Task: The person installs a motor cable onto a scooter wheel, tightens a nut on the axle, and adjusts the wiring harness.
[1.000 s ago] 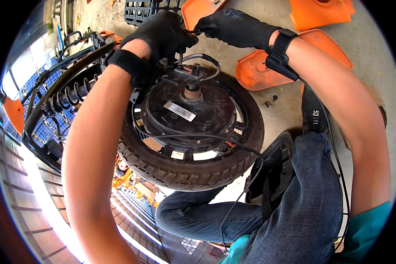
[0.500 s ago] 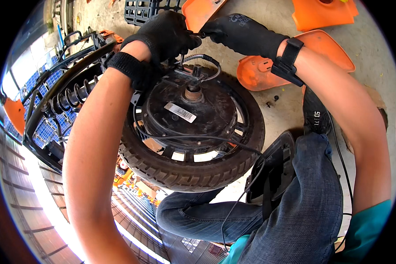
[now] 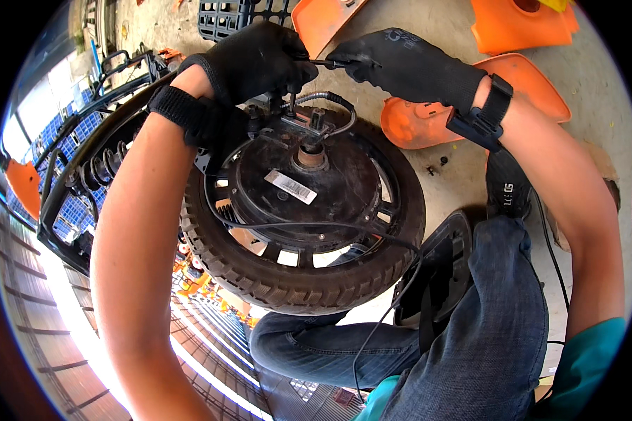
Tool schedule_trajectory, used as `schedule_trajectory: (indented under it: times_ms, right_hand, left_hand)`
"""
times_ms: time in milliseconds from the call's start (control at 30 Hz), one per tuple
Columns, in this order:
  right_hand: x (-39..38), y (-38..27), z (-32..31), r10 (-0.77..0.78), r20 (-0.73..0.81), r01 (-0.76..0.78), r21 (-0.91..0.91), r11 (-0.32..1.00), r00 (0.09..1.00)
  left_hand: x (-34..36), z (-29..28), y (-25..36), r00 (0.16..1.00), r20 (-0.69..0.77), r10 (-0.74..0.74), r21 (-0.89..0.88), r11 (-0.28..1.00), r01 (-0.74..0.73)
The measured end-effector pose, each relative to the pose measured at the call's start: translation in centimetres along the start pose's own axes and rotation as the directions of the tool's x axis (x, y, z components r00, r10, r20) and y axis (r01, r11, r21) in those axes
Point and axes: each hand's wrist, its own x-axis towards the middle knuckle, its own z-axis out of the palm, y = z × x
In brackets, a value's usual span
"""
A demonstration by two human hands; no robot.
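My left hand, in a black glove, is closed above the top of the wheel hub. My right hand, gloved alike, pinches the end of a thin dark rod-shaped tool that runs across to the left hand. Below the left fingers a slim dark shaft reaches down to the axle bracket; whether it is part of the same tool is hidden. The bracket sits over the axle of a black hub wheel with a knobbly tyre. A ribbed cable loops beside the bracket.
A black frame with a coil spring stands at left. Orange panels and a black crate lie on the concrete floor beyond. A thin black cable crosses the wheel towards my legs. My shoe is at right.
My right hand has shifted right, and more of the rod shows between my hands. The left hand has moved slightly left. The bracket and the wheel sit a little lower in view.
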Motion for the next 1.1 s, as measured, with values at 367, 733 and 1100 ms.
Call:
schedule_trajectory:
  times_ms: [367,733,1100]
  right_hand:
    - [-1.0,-0.3,-0.4,-0.049,-0.033,0.051,0.068,0.996,0.998]
    - [-1.7,-1.0,-0.6,0.104,-0.121,-0.085,0.15,0.985,0.987]
    - [-2.7,-4.2,-2.2,0.201,-0.03,-0.192,0.184,0.964,0.979]
  left_hand:
    - [0.6,-0.5,0.1,0.99,0.107,-0.094,-0.069,0.992,0.102]
    - [0.7,0.2,-1.2,0.994,0.097,-0.048,-0.096,0.994,0.058]
    - [0.4,0.4,-0.8,0.992,0.095,0.078,-0.097,0.993,-0.069]
